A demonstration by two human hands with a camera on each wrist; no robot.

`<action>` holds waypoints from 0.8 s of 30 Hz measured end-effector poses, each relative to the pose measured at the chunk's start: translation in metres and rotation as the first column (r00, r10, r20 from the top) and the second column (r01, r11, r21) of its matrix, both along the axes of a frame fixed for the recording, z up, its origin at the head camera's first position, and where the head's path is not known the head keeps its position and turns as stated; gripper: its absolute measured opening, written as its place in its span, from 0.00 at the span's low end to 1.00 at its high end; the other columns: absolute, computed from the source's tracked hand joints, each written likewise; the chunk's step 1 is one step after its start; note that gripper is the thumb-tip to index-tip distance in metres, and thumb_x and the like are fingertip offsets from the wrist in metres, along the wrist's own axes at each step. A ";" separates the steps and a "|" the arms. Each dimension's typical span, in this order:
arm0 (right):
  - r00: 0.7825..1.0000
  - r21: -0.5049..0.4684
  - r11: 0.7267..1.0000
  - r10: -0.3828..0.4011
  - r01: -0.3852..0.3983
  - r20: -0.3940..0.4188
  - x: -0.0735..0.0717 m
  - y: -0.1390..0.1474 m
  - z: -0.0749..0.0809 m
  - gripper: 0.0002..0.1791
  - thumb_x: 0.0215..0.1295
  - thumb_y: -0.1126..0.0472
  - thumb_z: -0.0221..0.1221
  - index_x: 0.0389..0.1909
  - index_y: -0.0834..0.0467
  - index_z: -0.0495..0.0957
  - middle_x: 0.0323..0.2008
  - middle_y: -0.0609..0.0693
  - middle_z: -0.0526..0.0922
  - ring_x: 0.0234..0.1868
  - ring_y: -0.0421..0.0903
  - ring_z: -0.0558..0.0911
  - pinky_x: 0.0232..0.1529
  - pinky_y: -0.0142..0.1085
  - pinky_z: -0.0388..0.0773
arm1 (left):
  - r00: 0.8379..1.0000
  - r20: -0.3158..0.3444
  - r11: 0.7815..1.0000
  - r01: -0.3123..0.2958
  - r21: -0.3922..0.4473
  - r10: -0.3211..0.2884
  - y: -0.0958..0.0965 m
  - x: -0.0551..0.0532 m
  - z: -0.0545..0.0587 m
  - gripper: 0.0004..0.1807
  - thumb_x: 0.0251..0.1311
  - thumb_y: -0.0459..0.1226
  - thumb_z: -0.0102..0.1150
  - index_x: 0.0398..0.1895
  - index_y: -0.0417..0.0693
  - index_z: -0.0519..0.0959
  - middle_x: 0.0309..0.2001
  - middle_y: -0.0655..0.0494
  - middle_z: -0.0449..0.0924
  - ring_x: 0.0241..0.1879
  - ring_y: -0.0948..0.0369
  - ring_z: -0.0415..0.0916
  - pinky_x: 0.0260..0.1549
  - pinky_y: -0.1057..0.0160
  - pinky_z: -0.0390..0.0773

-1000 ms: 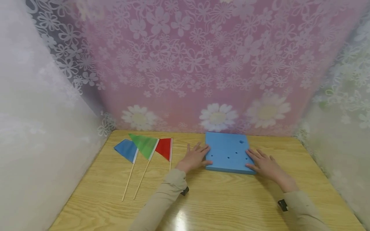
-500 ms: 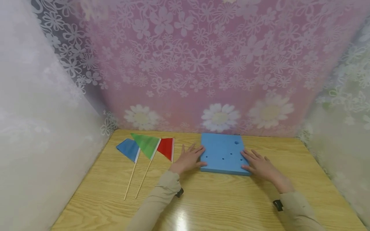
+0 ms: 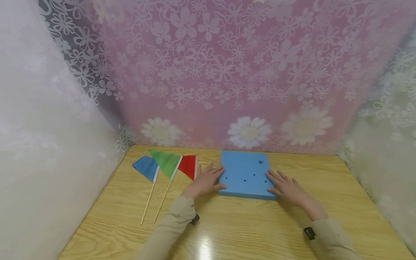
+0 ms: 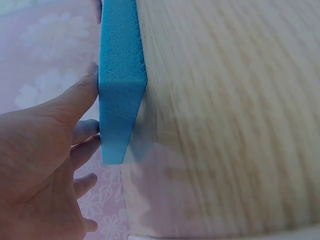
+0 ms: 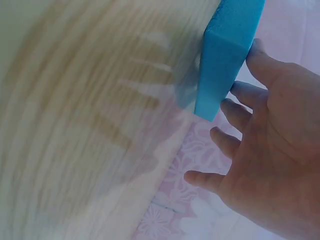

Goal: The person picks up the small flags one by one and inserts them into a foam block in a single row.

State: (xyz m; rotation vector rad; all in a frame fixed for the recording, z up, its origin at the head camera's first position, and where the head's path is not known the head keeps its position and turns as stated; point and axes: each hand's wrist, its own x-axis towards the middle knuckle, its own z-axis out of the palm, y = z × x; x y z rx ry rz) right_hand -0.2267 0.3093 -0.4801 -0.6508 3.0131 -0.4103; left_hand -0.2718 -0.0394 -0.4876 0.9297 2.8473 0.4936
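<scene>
A flat blue foam block with several small holes in its top lies on the wooden table. On its left edge rest the fingertips of my left hand, fingers spread and fairly straight. My right hand touches the right edge in the same way. Both wrist views show thumb and fingertips against the block's upper edge, without curling under it. Left of the left hand lie a blue flag, a green flag and a red flag on thin sticks. The left hand hides part of the red flag's stick.
The wooden table meets a pink flowered curtain close behind the block. Pale fabric walls stand to the left and right. The flag sticks point toward the table's front.
The blue foam block has slid left, closer to the flags, with both hands moving along at its edges. The head view has shifted slightly. The flags keep their arrangement.
</scene>
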 end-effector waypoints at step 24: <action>0.999 0.002 0.999 0.049 -0.049 0.015 0.009 -0.024 0.004 0.39 0.73 0.42 0.56 0.76 0.59 0.62 0.76 0.60 0.61 0.75 0.69 0.57 0.62 0.79 0.52 | 0.999 0.033 0.999 -0.036 0.020 0.035 -0.033 0.017 -0.003 0.43 0.69 0.59 0.56 0.81 0.54 0.56 0.80 0.57 0.52 0.81 0.46 0.37 0.72 0.28 0.35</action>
